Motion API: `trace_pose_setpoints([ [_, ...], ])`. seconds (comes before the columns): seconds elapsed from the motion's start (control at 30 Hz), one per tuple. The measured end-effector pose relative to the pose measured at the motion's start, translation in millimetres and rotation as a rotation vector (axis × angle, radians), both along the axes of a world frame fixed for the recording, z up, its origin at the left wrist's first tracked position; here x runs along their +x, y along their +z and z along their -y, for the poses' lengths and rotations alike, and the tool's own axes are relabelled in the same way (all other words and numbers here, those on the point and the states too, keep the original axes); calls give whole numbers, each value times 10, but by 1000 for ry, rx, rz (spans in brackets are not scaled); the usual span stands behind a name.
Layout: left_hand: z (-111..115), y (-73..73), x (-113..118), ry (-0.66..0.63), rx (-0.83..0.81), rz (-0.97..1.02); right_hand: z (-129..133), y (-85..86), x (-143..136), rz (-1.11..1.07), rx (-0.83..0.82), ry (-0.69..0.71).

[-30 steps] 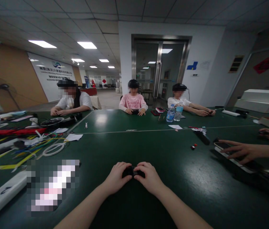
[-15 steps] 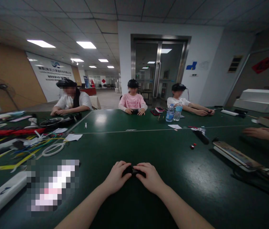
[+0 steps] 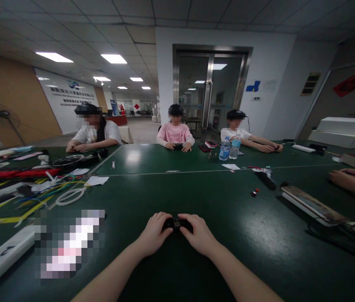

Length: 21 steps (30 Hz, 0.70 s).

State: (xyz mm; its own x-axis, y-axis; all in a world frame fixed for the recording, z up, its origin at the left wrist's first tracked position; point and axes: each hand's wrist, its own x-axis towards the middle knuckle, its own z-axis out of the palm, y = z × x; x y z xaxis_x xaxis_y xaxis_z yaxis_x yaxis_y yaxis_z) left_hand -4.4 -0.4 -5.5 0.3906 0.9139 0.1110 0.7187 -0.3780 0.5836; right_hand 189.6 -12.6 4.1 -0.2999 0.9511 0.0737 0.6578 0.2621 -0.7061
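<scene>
Both left hand (image 3: 156, 231) and right hand (image 3: 198, 231) grip a small black elongated object (image 3: 176, 224), well short of the green table's (image 3: 177, 193) far edge; more of the object's middle now shows, suggesting a shifted grip.

The person's left forearm (image 3: 111, 266) and right forearm (image 3: 240, 270) are bare, and both slant inward over the near side of the table (image 3: 177, 191), well apart from its far edge. The left hand (image 3: 152, 231) and the right hand (image 3: 200, 231) face each other, with a narrow gap between their fingertips. On each hand the fingers bend inward and the thumb lies below them, in a gripping pose.
</scene>
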Motion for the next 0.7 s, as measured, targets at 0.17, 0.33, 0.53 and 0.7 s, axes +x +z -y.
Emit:
trace_pose_setpoints([
  [0.17,12,19,-8,3,-14,32,-19,-32,3,1,-22,-13],
  [0.33,-11,-9,-7,6,-19,41,-34,-41,8,-20,-25,-5],
  [0.53,-31,-41,-5,4,-2,38,-22,-20,2,-27,-41,-23],
  [0.7,-34,-64,-6,12,5,19,-21,-22,-5,-11,-20,-26],
])
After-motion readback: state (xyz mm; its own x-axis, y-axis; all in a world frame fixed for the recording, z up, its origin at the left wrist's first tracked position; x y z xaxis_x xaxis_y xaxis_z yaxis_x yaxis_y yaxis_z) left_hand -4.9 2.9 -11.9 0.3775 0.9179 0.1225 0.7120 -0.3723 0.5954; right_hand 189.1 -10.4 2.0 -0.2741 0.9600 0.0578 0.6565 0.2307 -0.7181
